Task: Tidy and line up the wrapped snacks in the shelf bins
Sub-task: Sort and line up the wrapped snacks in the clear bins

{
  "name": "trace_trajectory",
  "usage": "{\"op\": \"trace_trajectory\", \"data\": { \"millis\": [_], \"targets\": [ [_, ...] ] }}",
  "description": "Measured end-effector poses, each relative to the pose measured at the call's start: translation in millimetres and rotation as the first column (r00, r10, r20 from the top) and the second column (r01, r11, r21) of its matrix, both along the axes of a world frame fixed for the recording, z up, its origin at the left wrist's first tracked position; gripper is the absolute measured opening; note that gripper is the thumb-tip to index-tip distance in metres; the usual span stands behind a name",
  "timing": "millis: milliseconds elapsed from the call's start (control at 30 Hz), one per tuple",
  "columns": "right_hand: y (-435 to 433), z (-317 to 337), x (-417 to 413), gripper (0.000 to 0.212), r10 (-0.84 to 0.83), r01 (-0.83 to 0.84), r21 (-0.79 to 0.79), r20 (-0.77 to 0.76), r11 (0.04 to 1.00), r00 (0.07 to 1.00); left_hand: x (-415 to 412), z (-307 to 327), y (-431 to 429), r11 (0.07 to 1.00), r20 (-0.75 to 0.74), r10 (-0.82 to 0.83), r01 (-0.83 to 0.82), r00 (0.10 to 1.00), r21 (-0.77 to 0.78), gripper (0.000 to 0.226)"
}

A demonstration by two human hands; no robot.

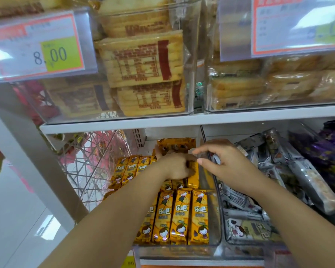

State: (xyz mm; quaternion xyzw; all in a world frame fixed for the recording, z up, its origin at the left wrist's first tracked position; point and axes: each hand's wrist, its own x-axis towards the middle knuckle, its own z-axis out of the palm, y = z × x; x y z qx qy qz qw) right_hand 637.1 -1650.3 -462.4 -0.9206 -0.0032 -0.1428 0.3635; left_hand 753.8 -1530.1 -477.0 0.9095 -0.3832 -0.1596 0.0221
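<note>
- The left hand (174, 165) reaches into the clear bin (214, 225) on the lower shelf. Its fingers curl around an orange pack (193, 172) standing on edge near the bin's right wall.
- The left fingertips (159, 151) also touch a rear pack (176, 146), which stands upright at the back of the bin.
- The right hand (222, 161) hovers over the wall between this bin and the next. Its fingers are loosely spread and lightly bent, and it holds nothing.
- A front row (180, 215) of matching orange packs lies side by side, faces up, at the bin's near end. The left forearm covers the row's left end.
- A second row (128, 169) of the same packs lies further back on the left, just beside the left hand.
- Silver packs (278, 171) lie jumbled at mixed angles in the neighbouring bin to the right.
- Purple packs (333, 151) fill the far right.
- On the upper shelf (124, 124), biscuit packs (141, 60) are stacked in clear bins.
- A price tag (41, 49) reading 8.00 hangs at the upper left. Another tag (298, 24) at the upper right is blurred.
- A wire rack (93, 161) stands left of the shelf.
</note>
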Motion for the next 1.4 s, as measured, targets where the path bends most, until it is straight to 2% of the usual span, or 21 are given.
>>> {"op": "trace_trajectory", "data": {
  "millis": [133,267,433,533,633,733,800,867,900,1000,1067,1200,1233,1300,1400],
  "targets": [
    [0,-1,0,0.023,-0.008,0.008,-0.002,0.000,1.000,1.000,4,-4,7,0.998,-0.002,-0.058,0.058,0.998,-0.006,0.045],
    [0,-2,0,0.022,-0.019,0.020,-0.020,0.005,1.000,1.000,5,-9,3,0.998,0.026,-0.062,0.061,0.998,0.020,0.066],
    [0,-1,0,0.023,-0.027,0.027,-0.035,0.002,0.999,1.000,18,-7,5,0.976,-0.237,0.031,-0.080,0.971,-0.201,0.065],
    [0,0,0,0.023,-0.023,0.024,-0.040,0.010,0.999,1.000,20,0,10,0.959,-0.255,0.030,-0.100,0.966,-0.267,0.068],
    [1,2,-1,0.023,-0.021,0.022,-0.036,0.013,0.999,1.000,23,4,15,0.941,-0.279,0.022,-0.115,0.960,-0.319,0.059],
    [2,3,-1,0.022,-0.019,0.019,-0.030,0.010,0.999,1.000,24,10,17,0.863,-0.280,0.066,-0.196,0.958,-0.465,0.052],
    [2,3,-2,0.022,-0.017,0.017,-0.023,0.000,1.000,1.000,27,13,18,0.773,-0.272,0.142,-0.278,0.952,-0.570,0.037],
    [2,3,-2,0.022,-0.022,0.021,-0.022,-0.007,1.000,1.000,27,16,19,0.706,-0.323,0.182,-0.352,0.929,-0.615,0.030],
    [3,3,-2,0.021,-0.024,0.023,-0.020,-0.007,1.000,1.000,26,16,18,0.717,-0.329,0.178,-0.351,0.928,-0.602,0.031],
    [3,3,-1,0.021,-0.020,0.020,-0.020,-0.007,1.000,1.000,22,5,13,0.873,-0.206,0.114,-0.197,0.972,-0.446,0.043],
    [3,3,-1,0.022,-0.023,0.023,-0.025,-0.005,0.999,1.000,18,-5,10,0.941,-0.125,0.082,-0.118,0.989,-0.317,0.046],
    [2,3,-1,0.023,-0.021,0.021,-0.025,-0.005,0.999,1.000,8,-17,9,0.994,0.115,-0.067,0.076,0.991,-0.076,0.035],
    [2,2,-1,0.023,-0.019,0.019,-0.024,-0.006,1.000,1.000,7,-15,9,0.994,0.177,-0.084,0.095,0.981,-0.056,0.032],
    [1,2,0,0.022,-0.021,0.021,-0.025,-0.009,0.999,1.000,10,-8,12,0.985,0.260,-0.046,0.086,0.964,-0.146,0.027],
    [1,2,0,0.024,-0.026,0.026,-0.045,-0.011,0.999,1.000,27,2,19,0.927,0.262,0.163,-0.057,0.951,-0.371,0.031]
  ]
}}
